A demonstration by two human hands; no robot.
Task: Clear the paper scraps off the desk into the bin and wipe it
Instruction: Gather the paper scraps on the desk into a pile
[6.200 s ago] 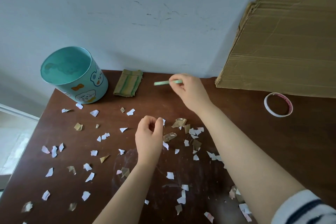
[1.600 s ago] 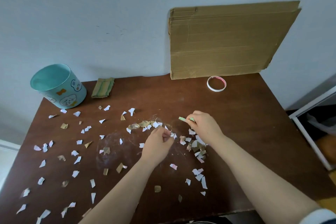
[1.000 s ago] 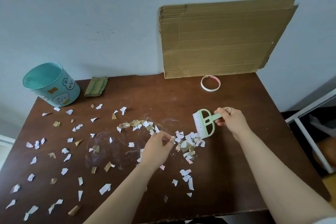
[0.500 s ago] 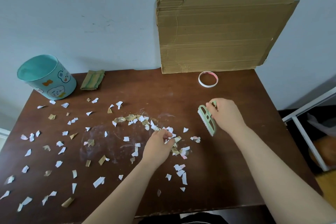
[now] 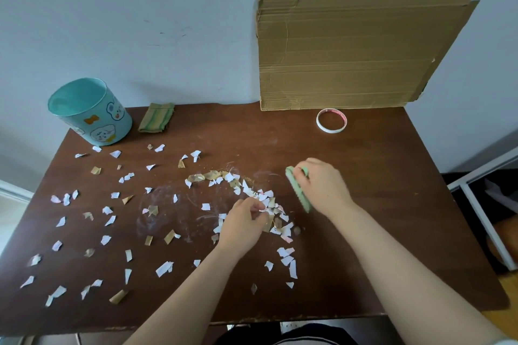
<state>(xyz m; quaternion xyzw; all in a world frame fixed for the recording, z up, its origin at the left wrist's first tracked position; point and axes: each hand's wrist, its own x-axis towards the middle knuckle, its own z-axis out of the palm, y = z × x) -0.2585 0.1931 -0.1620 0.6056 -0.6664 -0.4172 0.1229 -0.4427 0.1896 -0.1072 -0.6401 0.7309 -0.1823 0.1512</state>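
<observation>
Paper scraps [image 5: 269, 202], head view: featherlight, limp bits lying scattered across the desk [image 5: 378, 204] from left to centre frame, best pinched or swept; left hand [image 5: 242, 223] is pinching scraps at centre, right hand [image 5: 325, 185] is clasping a green brush [image 5: 298, 190], bin [image 5: 87, 112] standing upper left.

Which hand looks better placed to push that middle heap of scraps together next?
Probably the right hand: it holds the green brush beside the heap. The left hand only pinches scraps.
</observation>
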